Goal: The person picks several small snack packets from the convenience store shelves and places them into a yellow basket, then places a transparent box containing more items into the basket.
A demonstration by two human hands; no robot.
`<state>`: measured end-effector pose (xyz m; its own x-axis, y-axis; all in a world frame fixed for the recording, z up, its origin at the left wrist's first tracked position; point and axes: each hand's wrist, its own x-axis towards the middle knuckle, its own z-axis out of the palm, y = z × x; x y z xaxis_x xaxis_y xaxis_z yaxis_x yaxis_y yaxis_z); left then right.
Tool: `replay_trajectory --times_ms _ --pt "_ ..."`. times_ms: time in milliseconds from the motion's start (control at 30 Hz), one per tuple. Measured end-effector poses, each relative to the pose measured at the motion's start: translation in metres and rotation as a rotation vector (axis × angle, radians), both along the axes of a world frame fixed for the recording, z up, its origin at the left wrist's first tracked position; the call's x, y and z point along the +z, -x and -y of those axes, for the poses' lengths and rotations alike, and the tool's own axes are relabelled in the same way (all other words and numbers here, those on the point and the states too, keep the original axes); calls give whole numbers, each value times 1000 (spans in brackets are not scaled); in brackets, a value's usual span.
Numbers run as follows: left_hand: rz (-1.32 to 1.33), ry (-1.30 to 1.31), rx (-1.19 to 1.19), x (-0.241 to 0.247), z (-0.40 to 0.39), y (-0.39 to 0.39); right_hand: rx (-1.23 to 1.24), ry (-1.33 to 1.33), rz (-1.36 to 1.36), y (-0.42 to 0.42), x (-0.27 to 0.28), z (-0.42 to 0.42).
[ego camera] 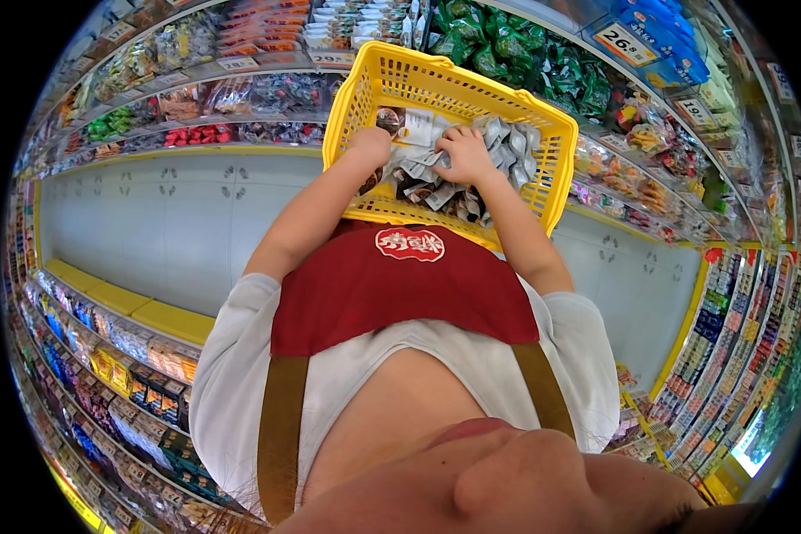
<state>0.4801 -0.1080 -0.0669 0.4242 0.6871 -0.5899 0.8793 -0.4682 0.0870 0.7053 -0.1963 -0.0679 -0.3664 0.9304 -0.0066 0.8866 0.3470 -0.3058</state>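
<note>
A yellow plastic shopping basket stands before my body at the shelf front, partly filled with small grey, white and dark snack packets. My left hand is curled at the basket's left side, next to a packet with a dark picture; whether it holds anything is hidden. My right hand lies over the grey packets in the middle, fingers bent onto them; a firm grip cannot be made out. A white packet lies between the hands near the far wall.
Shelves of bagged snacks curve around the basket, with green-wrapped packets behind it and blue packets at the upper right. Price tags line the shelf edges. Pale floor shows at the left, and more stocked shelves at the right.
</note>
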Motion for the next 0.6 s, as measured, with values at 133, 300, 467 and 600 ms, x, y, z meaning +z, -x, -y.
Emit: replay_trajectory --times_ms 133,300,467,600 --pt "169 -100 119 45 -1 5 -76 -9 -58 8 4 2" --pt "1036 220 474 96 6 28 -170 -71 -17 15 -1 9" --pt "1765 1031 813 115 17 46 -184 106 133 37 14 -6" --pt "2004 1461 856 126 28 52 -63 29 189 71 18 -27"
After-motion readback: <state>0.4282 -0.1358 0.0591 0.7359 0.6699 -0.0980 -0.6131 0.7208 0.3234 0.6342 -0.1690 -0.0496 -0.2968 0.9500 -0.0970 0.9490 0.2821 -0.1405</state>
